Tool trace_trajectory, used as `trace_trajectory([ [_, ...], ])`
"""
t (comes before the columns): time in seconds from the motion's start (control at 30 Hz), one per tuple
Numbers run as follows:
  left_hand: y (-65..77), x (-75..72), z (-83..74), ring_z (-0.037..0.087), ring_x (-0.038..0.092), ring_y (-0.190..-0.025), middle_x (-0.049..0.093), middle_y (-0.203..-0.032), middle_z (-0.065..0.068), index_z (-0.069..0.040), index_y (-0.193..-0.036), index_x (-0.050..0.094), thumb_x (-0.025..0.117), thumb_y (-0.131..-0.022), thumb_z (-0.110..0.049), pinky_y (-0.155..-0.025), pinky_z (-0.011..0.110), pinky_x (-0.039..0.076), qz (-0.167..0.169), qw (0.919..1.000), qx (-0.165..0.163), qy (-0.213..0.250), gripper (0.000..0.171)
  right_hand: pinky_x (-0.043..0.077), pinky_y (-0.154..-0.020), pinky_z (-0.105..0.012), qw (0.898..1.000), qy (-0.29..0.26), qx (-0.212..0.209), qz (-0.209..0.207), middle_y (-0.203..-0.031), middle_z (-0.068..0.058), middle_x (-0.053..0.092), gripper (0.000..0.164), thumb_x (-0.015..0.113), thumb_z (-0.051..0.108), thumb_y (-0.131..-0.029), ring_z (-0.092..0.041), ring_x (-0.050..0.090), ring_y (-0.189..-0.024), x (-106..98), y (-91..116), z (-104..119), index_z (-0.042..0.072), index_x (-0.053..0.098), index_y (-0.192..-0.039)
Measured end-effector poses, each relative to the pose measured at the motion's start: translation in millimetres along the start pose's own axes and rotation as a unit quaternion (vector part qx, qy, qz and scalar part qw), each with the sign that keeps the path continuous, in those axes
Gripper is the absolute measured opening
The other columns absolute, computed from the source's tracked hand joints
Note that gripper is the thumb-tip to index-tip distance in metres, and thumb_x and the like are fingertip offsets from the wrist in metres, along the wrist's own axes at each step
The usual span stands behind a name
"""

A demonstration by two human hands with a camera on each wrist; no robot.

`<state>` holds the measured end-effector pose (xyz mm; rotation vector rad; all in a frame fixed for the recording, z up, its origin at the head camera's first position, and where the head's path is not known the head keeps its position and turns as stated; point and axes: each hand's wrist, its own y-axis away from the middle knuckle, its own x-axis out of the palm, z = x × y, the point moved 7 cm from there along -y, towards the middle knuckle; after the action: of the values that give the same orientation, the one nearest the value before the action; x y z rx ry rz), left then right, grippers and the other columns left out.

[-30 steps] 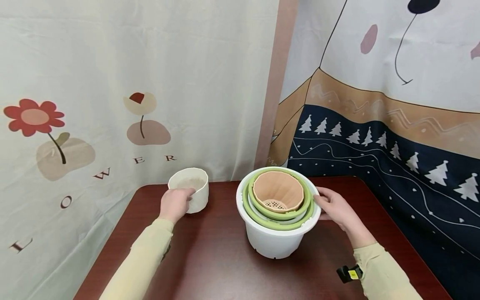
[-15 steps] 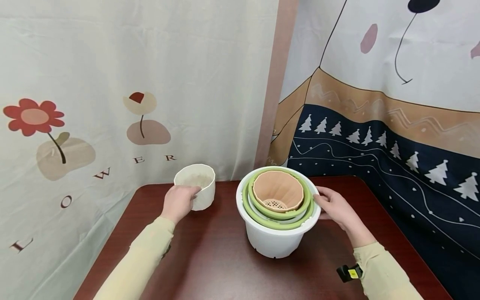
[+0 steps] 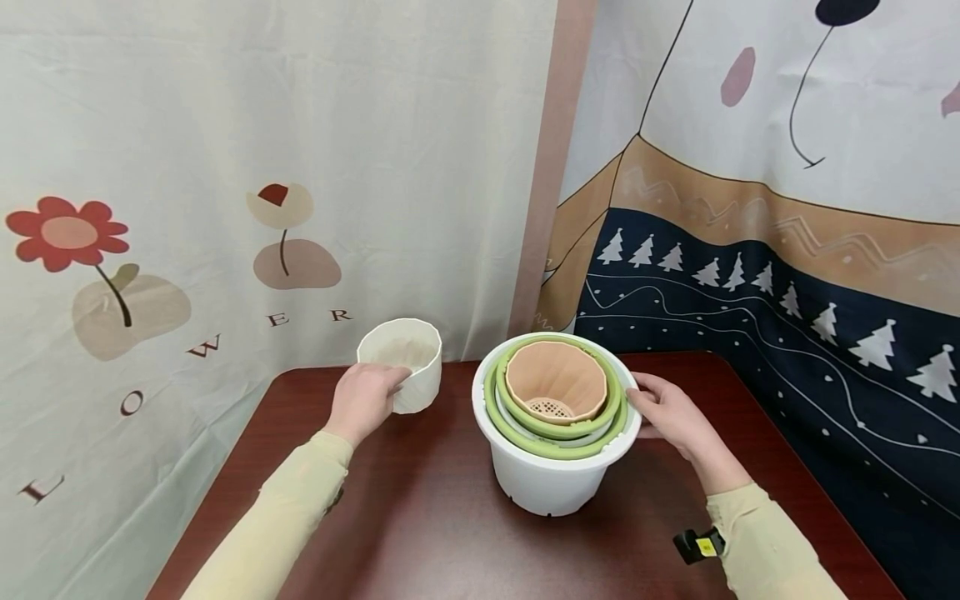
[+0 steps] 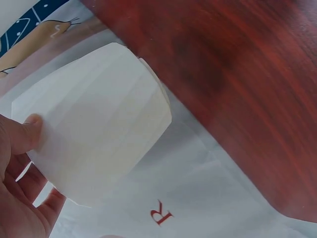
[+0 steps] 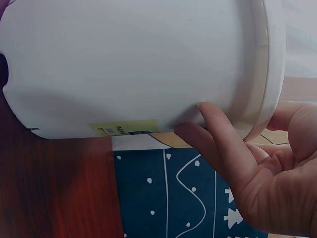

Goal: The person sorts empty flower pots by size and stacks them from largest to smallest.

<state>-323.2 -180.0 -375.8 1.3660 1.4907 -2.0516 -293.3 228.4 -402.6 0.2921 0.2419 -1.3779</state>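
My left hand [image 3: 367, 402] pinches the rim of a cream flowerpot [image 3: 424, 385] on the left side. In the left wrist view, the thumb presses the outer wall of this pot [image 4: 104, 124]; it appears lifted off the table. Toward the right stands a large white flowerpot [image 3: 551, 483], upright on the table. Nested inside it are green-rimmed pots [image 3: 558, 451] and an orange-pink pot [image 3: 557, 375] with a perforated bottom. My right hand [image 3: 675, 421] grips the white pot's right rim. In the right wrist view, its fingers [image 5: 223, 144] touch the outer wall below the rim.
Everything is over a dark red wooden table [image 3: 442, 533]. A pale curtain with printed flowers [image 3: 412, 167] hangs behind it, and a navy cloth with white trees [image 3: 712, 308] hangs at the right. A yellow label [image 5: 124, 127] is on the white pot's side.
My left hand has moved right and upward in the head view, carrying the cream flowerpot closer to the nested pots. The right hand and the white flowerpot have stayed in place.
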Motion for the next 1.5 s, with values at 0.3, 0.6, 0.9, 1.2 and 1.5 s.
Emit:
trace_trajectory([
  [0.3, -10.3, -11.4, -10.8, 0.026, 0.068, -0.076, 0.069, -0.074, 0.003, -0.014, -0.094, 0.071, 0.075, -0.072, 0.003, -0.077, 0.043, 0.050, -0.022, 0.9996, 0.018, 0.005, 0.028, 0.060, -0.073, -0.040, 1.000, 0.005, 0.001, -0.001, -0.125, -0.033, 0.056, 0.057, 0.050, 0.018, -0.105, -0.025, 0.069, -0.091, 0, 0, 0, -0.012, 0.028, -0.148],
  [0.6, -17.8, -24.1, -22.5, 0.025, 0.070, -0.082, 0.074, -0.084, 0.004, -0.013, -0.102, 0.074, 0.075, -0.073, 0.005, -0.083, 0.043, 0.050, -0.071, 0.9967, 0.036, 0.018, 0.034, 0.060, -0.074, -0.040, 1.000, 0.009, 0.004, -0.002, -0.125, -0.033, 0.056, 0.057, 0.050, 0.019, -0.105, -0.025, 0.069, -0.092, -2, -1, -2, -0.011, 0.029, -0.148],
  [0.9, -28.1, -44.3, -35.0, 0.027, 0.068, -0.077, 0.072, -0.080, 0.004, -0.012, -0.101, 0.075, 0.070, -0.075, 0.007, -0.081, 0.045, 0.051, -0.106, 0.9917, 0.070, 0.024, 0.033, 0.060, -0.075, -0.041, 1.000, 0.005, 0.003, 0.000, -0.127, -0.034, 0.055, 0.057, 0.050, 0.019, -0.105, -0.025, 0.069, -0.092, -1, 0, -2, -0.011, 0.029, -0.148],
  [1.2, -43.6, -74.0, -47.5, 0.029, 0.064, -0.071, 0.069, -0.073, 0.003, -0.012, -0.098, 0.073, 0.064, -0.072, 0.015, -0.077, 0.046, 0.051, -0.138, 0.9839, 0.111, 0.025, 0.038, 0.060, -0.074, -0.040, 1.000, 0.001, 0.002, 0.000, -0.127, -0.034, 0.055, 0.056, 0.050, 0.019, -0.105, -0.025, 0.069, -0.091, -1, 0, -1, -0.010, 0.030, -0.148],
  [1.5, -59.1, -104.1, -66.2, 0.028, 0.056, -0.063, 0.064, -0.068, 0.004, -0.010, -0.098, 0.073, 0.060, -0.079, 0.014, -0.076, 0.046, 0.051, -0.184, 0.9709, 0.147, 0.046, 0.033, 0.060, -0.074, -0.040, 1.000, 0.003, 0.004, -0.001, -0.124, -0.032, 0.057, 0.057, 0.050, 0.019, -0.105, -0.024, 0.069, -0.090, -1, 1, -1, -0.011, 0.028, -0.149],
])
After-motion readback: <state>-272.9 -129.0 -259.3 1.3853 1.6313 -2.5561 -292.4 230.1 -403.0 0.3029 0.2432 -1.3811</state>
